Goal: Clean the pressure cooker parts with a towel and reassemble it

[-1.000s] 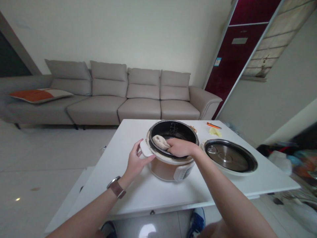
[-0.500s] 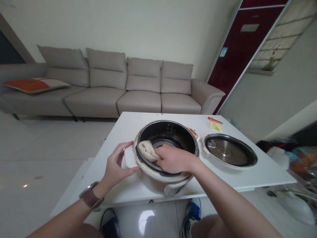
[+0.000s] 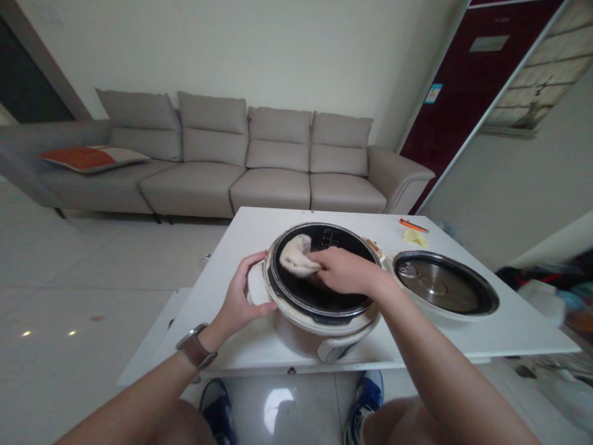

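Note:
A white pressure cooker with a dark inner pot stands uncovered near the table's front edge. My left hand grips the cooker's white side handle, thumb toward me and fingers behind it. In my right hand is a bunched, off-white cloth, raised around the pot's mouth at its left side. Right of the cooker lies the round lid, its metal inner face turned up.
The white table also bears an orange-handled knife or peeler, a yellowish-green piece and a small brownish item partly behind the cooker. Beyond it runs a grey sofa with an orange-and-white cushion.
My right hand has lifted the cloth from low inside the pot up toward its mouth. My left hand keeps its hold on the handle. The view has shifted slightly left.

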Motion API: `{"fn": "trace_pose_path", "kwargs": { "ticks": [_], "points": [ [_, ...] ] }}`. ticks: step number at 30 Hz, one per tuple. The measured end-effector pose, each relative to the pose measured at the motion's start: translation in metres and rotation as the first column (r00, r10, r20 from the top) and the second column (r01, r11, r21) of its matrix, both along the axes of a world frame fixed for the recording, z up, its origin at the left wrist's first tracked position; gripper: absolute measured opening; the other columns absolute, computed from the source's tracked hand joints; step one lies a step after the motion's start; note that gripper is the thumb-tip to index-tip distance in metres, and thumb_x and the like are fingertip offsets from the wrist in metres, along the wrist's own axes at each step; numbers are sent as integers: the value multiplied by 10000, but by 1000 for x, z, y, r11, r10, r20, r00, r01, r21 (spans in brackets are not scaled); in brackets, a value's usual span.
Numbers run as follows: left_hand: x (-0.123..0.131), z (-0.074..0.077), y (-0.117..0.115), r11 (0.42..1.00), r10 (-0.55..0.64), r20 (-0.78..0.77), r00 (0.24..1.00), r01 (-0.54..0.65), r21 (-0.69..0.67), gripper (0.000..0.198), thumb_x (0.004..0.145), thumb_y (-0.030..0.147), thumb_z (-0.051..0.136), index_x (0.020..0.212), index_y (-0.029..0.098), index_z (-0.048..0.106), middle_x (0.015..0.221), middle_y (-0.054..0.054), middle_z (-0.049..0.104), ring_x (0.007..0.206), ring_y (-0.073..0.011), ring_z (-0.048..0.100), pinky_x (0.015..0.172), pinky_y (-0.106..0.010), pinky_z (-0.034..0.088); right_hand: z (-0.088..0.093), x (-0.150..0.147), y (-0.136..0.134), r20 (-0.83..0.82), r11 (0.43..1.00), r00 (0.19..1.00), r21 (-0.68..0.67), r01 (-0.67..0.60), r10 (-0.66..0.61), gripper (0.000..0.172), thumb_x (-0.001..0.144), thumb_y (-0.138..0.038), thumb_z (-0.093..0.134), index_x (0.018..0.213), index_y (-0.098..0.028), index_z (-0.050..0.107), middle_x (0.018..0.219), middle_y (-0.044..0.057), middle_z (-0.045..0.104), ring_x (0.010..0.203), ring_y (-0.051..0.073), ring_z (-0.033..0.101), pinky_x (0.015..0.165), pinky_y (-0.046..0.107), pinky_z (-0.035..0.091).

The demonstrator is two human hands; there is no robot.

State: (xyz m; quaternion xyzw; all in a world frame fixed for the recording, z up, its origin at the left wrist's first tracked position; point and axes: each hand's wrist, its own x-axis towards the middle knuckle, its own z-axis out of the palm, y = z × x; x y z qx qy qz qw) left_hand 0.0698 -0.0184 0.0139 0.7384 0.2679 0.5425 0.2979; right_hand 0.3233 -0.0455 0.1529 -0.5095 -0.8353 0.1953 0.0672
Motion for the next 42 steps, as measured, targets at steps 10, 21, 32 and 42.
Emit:
{"fn": "trace_pose_path", "kwargs": {
  "ticks": [10,21,32,42],
  "points": [
    [-2,3,-5,1000,-7,-52,999,6,-22,817,724,486,860,1403,221,492,1476,-171,523,1399,-355,502,1174,-541,409,14,23,-5,63,920,998,-391,14,12,272,656,-55,545,798,-163,751,829,47,784,775,218,696,647,248,452],
    [-2,1,-2,999,-36,-53,998,35,-25,791,730,506,845,1382,222,498,1493,-168,483,1426,-356,456,1196,-555,360,-6,-16,-11,-287,965,948,-180,-193,137,282,821,-127,560,1057,-153,712,1085,61,767,976,217,664,927,297,476],
    [-2,2,-2,999,-34,-58,998,32,-27,770,721,512,837,1355,222,510,1462,-173,488,1411,-370,457,1186,-580,355,-6,5,-11,-101,884,981,-426,-192,164,265,773,-87,543,932,-135,749,978,48,782,894,207,688,793,251,499],
    [-4,1,-2,999,-44,-58,997,43,-26,753,732,457,848,1363,231,506,1479,-166,480,1427,-361,441,1195,-568,341,-5,10,-14,-333,982,941,-190,-11,-54,271,779,-121,535,961,-132,735,1033,49,765,973,229,667,913,290,487]
  ]
}}
